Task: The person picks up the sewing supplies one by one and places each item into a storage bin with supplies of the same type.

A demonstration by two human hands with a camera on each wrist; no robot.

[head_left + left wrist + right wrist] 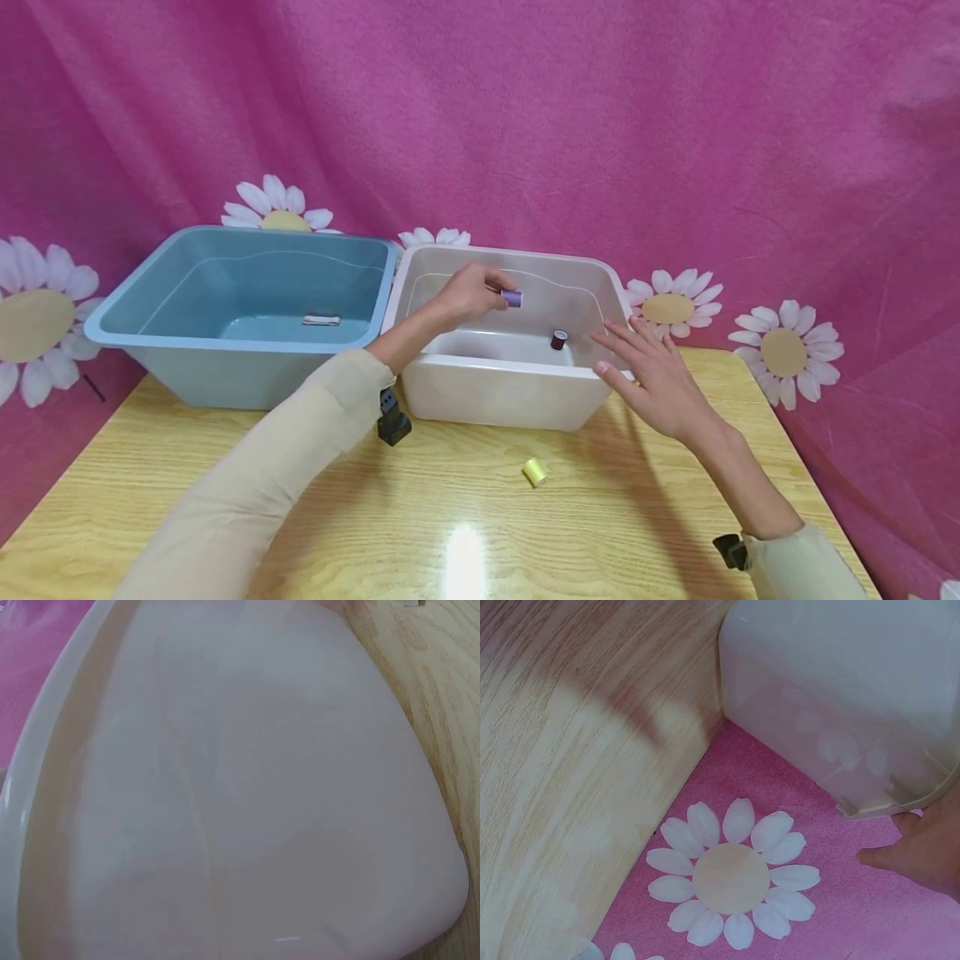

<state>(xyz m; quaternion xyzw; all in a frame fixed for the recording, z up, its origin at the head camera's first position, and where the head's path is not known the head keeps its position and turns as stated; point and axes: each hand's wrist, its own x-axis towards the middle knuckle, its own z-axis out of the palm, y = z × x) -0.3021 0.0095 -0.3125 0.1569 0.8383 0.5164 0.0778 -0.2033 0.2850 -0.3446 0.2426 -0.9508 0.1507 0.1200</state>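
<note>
My left hand [474,292] pinches a purple spool of thread [512,298] above the inside of the off-white bin [495,396]. A dark maroon spool of thread [558,339] lies on the floor of that bin, toward its right end. Fingers spread and nearly straight, my right hand [660,379] is at the bin's right rim. In the right wrist view part of the right hand [922,851] shows beside the rim. The left wrist view is filled by the bin's outer wall [262,772]; the left hand is out of that view.
A blue bin [225,371] stands against the off-white one on the left, with a small pale bundle [322,320] on its floor. On the wooden table [450,500] in front lies a yellow spool of thread [535,472]. A pink flowered cloth [525,125] hangs behind.
</note>
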